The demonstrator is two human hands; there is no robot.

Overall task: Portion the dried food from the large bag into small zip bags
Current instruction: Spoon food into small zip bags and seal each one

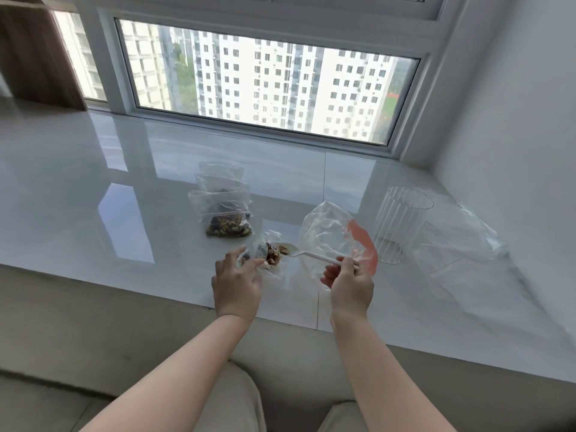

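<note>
On the white sill (93, 198), the large bag (335, 232) stands near the front edge, just beyond the right hand (350, 282), which grips a spoon (307, 254). The left hand (237, 282) pinches a small zip bag (265, 249); the spoon's bowl meets its mouth.

Daylight from the window (274, 79) lights the scene brightly; glare reflects off the glossy sill (124, 188) below it; wide-angle edges bow.
</note>
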